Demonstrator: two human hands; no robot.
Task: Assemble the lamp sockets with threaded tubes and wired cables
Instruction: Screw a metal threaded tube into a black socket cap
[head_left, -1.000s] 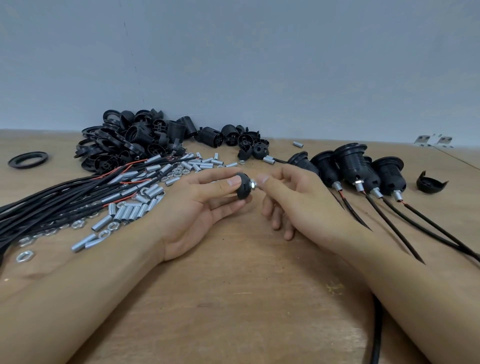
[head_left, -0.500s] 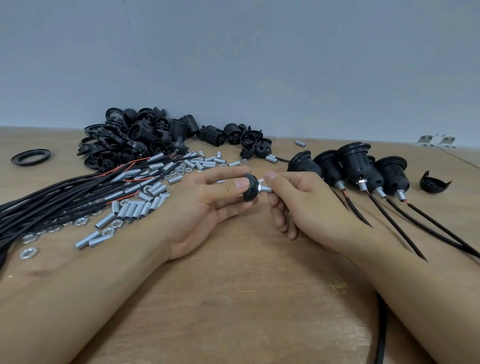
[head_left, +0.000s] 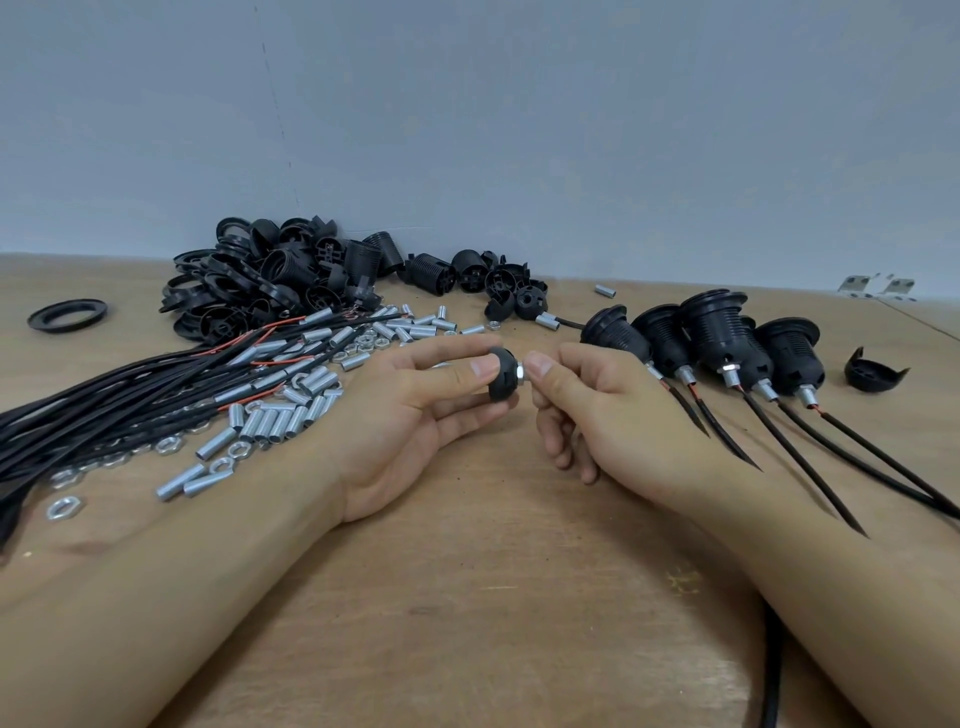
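The left hand (head_left: 415, 410) held a small black cap (head_left: 501, 375) up above the table (head_left: 467, 597), pinched between the thumb and the fingers. It seemed to hold the cap still so the other hand could work on it. The right hand (head_left: 597, 410) pinched a little silver tube (head_left: 520, 371) with the thumb and first finger, right where it poked out of the cap. That hand was likely turning the tube into the hole. The other fingers were curled under, out of the way.

The cap was round, dark and a bit shiny, like half a ball. Only a short bit of the tube showed, with a nut-like ring at the cap.

More tubes (head_left: 280, 415) and nuts (head_left: 62, 506) lay loose on the left, near the black cables (head_left: 104, 405), easy to reach. A pile of black parts (head_left: 270, 280) sat at the back. Finished sockets (head_left: 727, 338) lay in a row on the right, with cables coming out, likely kept apart from the loose bits.
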